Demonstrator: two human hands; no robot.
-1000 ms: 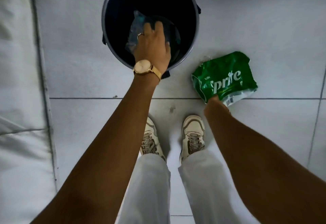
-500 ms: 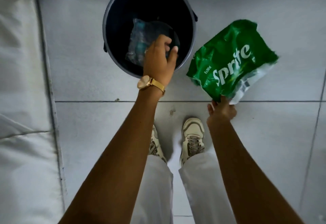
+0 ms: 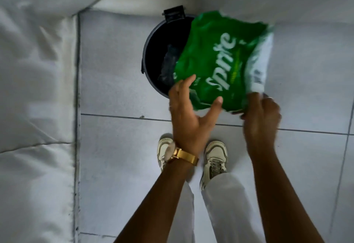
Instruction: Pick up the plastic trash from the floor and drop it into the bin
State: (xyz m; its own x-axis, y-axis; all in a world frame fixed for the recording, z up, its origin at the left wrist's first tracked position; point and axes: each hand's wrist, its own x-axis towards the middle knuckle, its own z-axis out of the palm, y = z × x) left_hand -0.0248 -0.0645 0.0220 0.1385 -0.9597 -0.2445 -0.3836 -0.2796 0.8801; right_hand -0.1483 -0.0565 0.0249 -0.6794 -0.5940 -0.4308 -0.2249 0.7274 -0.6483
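Note:
A green Sprite plastic wrapper [image 3: 220,60] hangs in the air over the right half of the dark round bin [image 3: 151,55]. My right hand [image 3: 260,116] grips its lower right corner. My left hand [image 3: 191,112], with a gold watch on the wrist, holds its lower left edge between thumb and fingers. Inside the bin lies clear crumpled plastic [image 3: 168,62], partly hidden by the wrapper.
The bin stands on pale floor tiles [image 3: 118,166] against a white cushioned edge at the back. A white mattress-like surface [image 3: 34,108] runs along the left. My two shoes [image 3: 214,158] stand just behind the bin.
My right hand has lifted the Sprite wrapper from the floor and carried it left over the bin. My left hand has come out of the bin and taken hold of the wrapper.

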